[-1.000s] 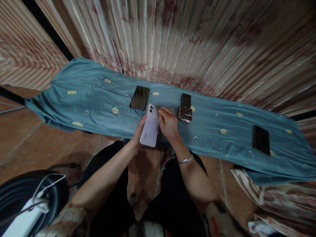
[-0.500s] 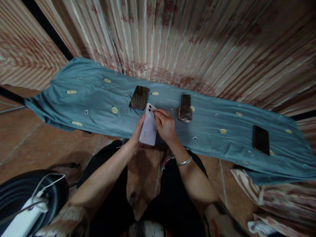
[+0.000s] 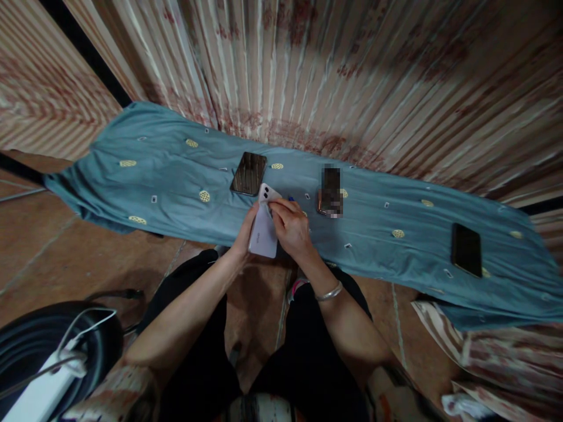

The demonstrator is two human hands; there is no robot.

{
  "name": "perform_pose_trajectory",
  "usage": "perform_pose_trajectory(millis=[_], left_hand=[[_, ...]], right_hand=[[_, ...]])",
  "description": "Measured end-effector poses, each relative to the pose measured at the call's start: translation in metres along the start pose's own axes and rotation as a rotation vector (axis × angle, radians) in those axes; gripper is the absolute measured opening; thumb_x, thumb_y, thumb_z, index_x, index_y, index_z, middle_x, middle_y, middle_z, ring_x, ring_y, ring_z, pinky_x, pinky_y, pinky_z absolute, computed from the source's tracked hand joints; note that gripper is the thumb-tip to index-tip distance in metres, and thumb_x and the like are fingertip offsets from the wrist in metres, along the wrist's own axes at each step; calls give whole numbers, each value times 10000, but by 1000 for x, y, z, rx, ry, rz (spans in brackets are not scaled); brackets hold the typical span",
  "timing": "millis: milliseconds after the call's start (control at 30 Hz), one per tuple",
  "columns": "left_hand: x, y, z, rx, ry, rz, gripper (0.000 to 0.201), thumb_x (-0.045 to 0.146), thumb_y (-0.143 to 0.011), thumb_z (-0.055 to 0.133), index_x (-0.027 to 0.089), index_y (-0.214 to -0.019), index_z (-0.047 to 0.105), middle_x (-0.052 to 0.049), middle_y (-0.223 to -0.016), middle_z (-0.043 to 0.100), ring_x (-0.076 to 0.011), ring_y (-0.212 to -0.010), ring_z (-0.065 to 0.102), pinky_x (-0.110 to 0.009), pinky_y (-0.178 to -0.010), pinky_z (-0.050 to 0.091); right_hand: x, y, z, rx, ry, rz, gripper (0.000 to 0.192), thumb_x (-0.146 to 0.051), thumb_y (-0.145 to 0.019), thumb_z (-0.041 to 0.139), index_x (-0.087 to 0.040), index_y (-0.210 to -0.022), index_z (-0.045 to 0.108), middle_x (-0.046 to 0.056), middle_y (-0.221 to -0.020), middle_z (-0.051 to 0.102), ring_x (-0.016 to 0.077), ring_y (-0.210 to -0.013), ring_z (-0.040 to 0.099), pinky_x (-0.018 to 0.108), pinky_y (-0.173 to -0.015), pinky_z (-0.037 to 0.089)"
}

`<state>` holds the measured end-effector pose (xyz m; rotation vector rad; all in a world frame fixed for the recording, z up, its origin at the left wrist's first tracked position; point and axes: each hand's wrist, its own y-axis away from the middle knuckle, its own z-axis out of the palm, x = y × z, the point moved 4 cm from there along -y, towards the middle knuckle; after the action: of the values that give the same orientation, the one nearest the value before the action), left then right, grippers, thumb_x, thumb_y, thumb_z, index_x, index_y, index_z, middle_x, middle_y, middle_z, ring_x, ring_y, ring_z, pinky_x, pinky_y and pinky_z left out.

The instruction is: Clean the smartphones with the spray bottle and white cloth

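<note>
A pale lilac smartphone [image 3: 263, 234] is tilted back side up, its two camera lenses at the upper end. My left hand [image 3: 246, 231] grips it along its left edge, over the near edge of the cloth-covered surface. Bent and pinched together, the fingers of my right hand [image 3: 292, 225] press on the phone's back just below the lenses. What they pinch, if anything, is too small to make out. A small blue bit [image 3: 291, 199] shows beside the right knuckles. Beyond the left hand, a dark smartphone [image 3: 248, 174] lies screen up.
Teal patterned cloth [image 3: 176, 176] covers the long narrow surface. A partly blurred-out dark object [image 3: 331, 190] lies right of my hands, and another black phone [image 3: 467, 250] farther right. Pleated curtain [image 3: 281, 70] hangs behind. A white power strip [image 3: 44, 387] and black coil [image 3: 101, 334] are lower left.
My right hand has slid slightly left and down across the phone's back. The blue bit beside its knuckles has come into view. My left hand keeps its grip.
</note>
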<state>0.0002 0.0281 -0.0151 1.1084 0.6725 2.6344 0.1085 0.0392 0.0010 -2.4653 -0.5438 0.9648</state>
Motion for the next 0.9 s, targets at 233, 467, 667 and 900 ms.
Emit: perform_pose_trajectory(millis=[233,467,667,900], left_hand=[[-2,3,4,7,-23,-83,294,318,-980,466,141,-962,701,5,-618,650,-149,-618,644,-231,-615,541],[-1,4,6,20,34,-43,324,232,-1002,407,151,-888,699,-14,-730,709,-121,-743,682,-181,-757,561],[-7,8,12,-32,24,-43,273,239,-995,467,140,-877,691,2,-702,697,-97,-645,645,-169,-718,558],[-6,1,8,-5,101,-132,351,258,-1028,370,121,-987,690,-10,-655,668,-135,-775,699,-182,-792,556]], right_hand=[[-3,2,-3,23,28,-30,319,-184,-966,433,-213,-1099,722,81,-1184,720,238,-1055,653,427,-1026,500],[-8,1,-1,35,52,-55,325,-185,-973,428,-221,-1099,725,77,-1162,731,223,-1060,663,408,-1037,499],[-1,-1,-7,96,51,-31,330,-172,-968,424,-221,-1141,701,75,-1213,715,223,-1124,651,431,-1048,500],[-12,1,-7,36,33,-90,340,-146,-958,424,-198,-1070,741,76,-1171,731,222,-1059,658,391,-1003,515]])
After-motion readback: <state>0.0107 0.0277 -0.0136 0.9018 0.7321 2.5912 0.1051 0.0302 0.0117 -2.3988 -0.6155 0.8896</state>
